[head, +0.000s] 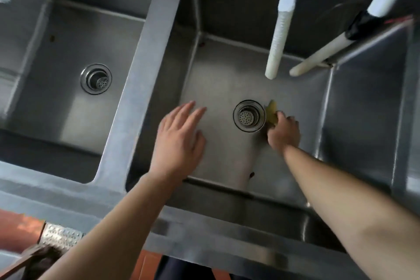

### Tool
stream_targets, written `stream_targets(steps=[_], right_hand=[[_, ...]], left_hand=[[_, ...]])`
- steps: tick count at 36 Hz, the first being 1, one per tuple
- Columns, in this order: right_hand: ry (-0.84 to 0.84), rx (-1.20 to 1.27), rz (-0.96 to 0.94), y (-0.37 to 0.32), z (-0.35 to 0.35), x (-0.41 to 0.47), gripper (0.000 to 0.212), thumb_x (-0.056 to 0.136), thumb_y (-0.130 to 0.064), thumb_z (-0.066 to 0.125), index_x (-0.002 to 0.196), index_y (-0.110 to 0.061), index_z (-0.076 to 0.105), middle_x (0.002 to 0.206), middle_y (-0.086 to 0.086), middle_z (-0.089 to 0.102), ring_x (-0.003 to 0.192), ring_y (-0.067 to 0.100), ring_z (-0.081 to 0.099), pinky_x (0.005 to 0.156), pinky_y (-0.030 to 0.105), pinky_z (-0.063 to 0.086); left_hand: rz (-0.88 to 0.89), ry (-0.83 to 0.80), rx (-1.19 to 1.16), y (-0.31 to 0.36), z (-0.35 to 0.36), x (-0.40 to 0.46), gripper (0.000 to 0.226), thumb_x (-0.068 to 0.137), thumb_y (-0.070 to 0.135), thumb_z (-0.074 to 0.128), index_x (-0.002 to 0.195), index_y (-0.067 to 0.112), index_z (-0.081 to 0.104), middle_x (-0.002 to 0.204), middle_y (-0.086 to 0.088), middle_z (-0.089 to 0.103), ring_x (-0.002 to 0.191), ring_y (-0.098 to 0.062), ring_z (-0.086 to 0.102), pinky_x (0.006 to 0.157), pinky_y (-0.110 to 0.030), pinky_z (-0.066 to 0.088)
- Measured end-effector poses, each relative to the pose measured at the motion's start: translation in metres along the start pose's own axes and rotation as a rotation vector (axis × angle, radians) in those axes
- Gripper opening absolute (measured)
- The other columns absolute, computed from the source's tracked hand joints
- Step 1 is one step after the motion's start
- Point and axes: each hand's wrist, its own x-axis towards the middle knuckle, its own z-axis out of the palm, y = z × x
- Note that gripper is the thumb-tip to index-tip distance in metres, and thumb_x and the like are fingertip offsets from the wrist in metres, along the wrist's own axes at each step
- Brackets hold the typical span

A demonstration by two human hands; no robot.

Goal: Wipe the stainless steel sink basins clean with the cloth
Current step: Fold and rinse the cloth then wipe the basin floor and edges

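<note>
Head view looks straight down into the middle basin (227, 88) of a stainless steel sink, and the round drain strainer (249, 115) in that basin's floor serves as the landmark. Just right of the strainer, touching its rim, lies the yellow cloth (272, 114), bunched small and pressed onto the basin floor. The right hand (284, 134) sits on the cloth with its fingers curled down over it, gripping it; the knuckles face up and the forearm runs back and to the right, over the basin's near wall. The left hand (179, 141) is well to the left of the strainer, palm down, fingers (193, 113) straight and slightly spread, holding nothing; whether it touches the basin floor or hangs just above it cannot be told. Its forearm crosses the counter (204, 229) edge at the near side. Beyond the strainer, two white hose ends (276, 48) hang down into the basin from above. Far left of the strainer, across a steel divider, is the left basin (68, 120) with its own drain (96, 78). A small dark red speck (251, 174) lies on the floor nearer than the strainer.
</note>
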Motion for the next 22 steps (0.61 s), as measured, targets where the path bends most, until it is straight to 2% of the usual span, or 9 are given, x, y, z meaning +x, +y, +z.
stream_targets(steps=[1, 3, 5, 7, 11, 13, 16, 19, 22], right_hand=[[0.022, -0.007, 0.028, 0.004, -0.001, 0.01, 0.042, 0.087, -0.015, 0.058, 0.129, -0.017, 0.052, 0.123, 0.019, 0.051, 0.117, 0.04, 0.048, 0.09, 0.046, 0.046], [0.022, 0.007, 0.111, 0.01, 0.001, 0.026, 0.044, 0.088, -0.02, 0.062, 0.13, -0.02, 0.053, 0.124, 0.017, 0.05, 0.115, 0.039, 0.051, 0.087, 0.044, 0.048], [-0.045, 0.041, 0.194, 0.015, 0.012, 0.036, 0.044, 0.087, -0.021, 0.063, 0.13, -0.021, 0.054, 0.124, 0.016, 0.054, 0.113, 0.04, 0.057, 0.088, 0.042, 0.05], [-0.107, 0.059, 0.234, 0.021, 0.028, 0.038, 0.048, 0.09, -0.023, 0.058, 0.137, -0.022, 0.049, 0.125, 0.018, 0.059, 0.112, 0.041, 0.06, 0.09, 0.04, 0.05], [-0.054, 0.092, 0.164, 0.028, 0.053, 0.035, 0.062, 0.096, -0.025, 0.053, 0.152, -0.027, 0.026, 0.119, 0.02, 0.058, 0.109, 0.042, 0.06, 0.09, 0.041, 0.049], [-0.044, 0.18, 0.163, 0.025, 0.059, 0.036, 0.054, 0.1, -0.03, 0.049, 0.151, -0.025, 0.03, 0.12, 0.02, 0.057, 0.109, 0.042, 0.059, 0.091, 0.041, 0.048], [-0.062, 0.287, 0.149, 0.01, 0.056, 0.041, 0.044, 0.103, -0.041, 0.045, 0.141, -0.021, 0.044, 0.12, 0.018, 0.061, 0.111, 0.04, 0.06, 0.086, 0.036, 0.044], [-0.061, 0.307, 0.073, -0.019, 0.045, 0.053, 0.047, 0.095, -0.031, 0.054, 0.14, -0.021, 0.043, 0.119, 0.018, 0.064, 0.107, 0.04, 0.061, 0.086, 0.038, 0.047], [-0.106, 0.403, 0.057, -0.053, 0.043, 0.066, 0.039, 0.097, -0.022, 0.046, 0.136, -0.022, 0.046, 0.123, 0.015, 0.064, 0.103, 0.035, 0.062, 0.089, 0.04, 0.052]], left_hand=[[-0.048, -0.135, -0.021, 0.004, 0.015, 0.002, 0.058, 0.088, 0.022, 0.056, 0.145, 0.02, 0.048, 0.154, -0.011, 0.04, 0.139, -0.034, 0.039, 0.114, -0.042, 0.034], [-0.254, -0.39, -0.066, 0.003, 0.048, 0.008, 0.07, 0.089, 0.025, 0.058, 0.153, 0.032, 0.03, 0.164, -0.004, 0.016, 0.148, -0.029, 0.023, 0.118, -0.041, 0.028], [-0.382, -0.602, 0.079, -0.007, 0.083, 0.016, 0.074, 0.093, 0.034, 0.052, 0.156, 0.038, 0.013, 0.166, 0.004, -0.006, 0.153, -0.024, 0.0, 0.122, -0.041, 0.016], [-0.423, -0.734, 0.218, -0.02, 0.109, 0.02, 0.076, 0.096, 0.041, 0.045, 0.157, 0.037, -0.001, 0.165, 0.005, -0.016, 0.152, -0.025, -0.012, 0.124, -0.044, 0.008], [-0.455, -0.717, 0.238, -0.044, 0.135, 0.019, 0.083, 0.093, 0.043, 0.048, 0.156, 0.039, -0.006, 0.165, 0.0, -0.018, 0.152, -0.032, -0.013, 0.122, -0.052, 0.002], [-0.421, -0.757, 0.281, -0.055, 0.143, 0.019, 0.088, 0.09, 0.046, 0.053, 0.156, 0.039, -0.005, 0.164, 0.0, -0.02, 0.151, -0.034, -0.015, 0.121, -0.055, 0.002], [-0.411, -0.806, 0.288, -0.063, 0.152, 0.018, 0.099, 0.086, 0.047, 0.062, 0.155, 0.041, -0.01, 0.162, 0.001, -0.027, 0.149, -0.037, -0.018, 0.117, -0.059, 0.017], [-0.42, -0.783, 0.28, -0.065, 0.157, 0.013, 0.107, 0.084, 0.045, 0.068, 0.153, 0.043, -0.013, 0.161, 0.002, -0.03, 0.148, -0.037, -0.022, 0.112, -0.061, 0.026], [-0.42, -0.786, 0.276, -0.068, 0.159, 0.012, 0.109, 0.085, 0.043, 0.069, 0.152, 0.044, -0.015, 0.16, 0.003, -0.032, 0.148, -0.036, -0.025, 0.113, -0.063, 0.023]])
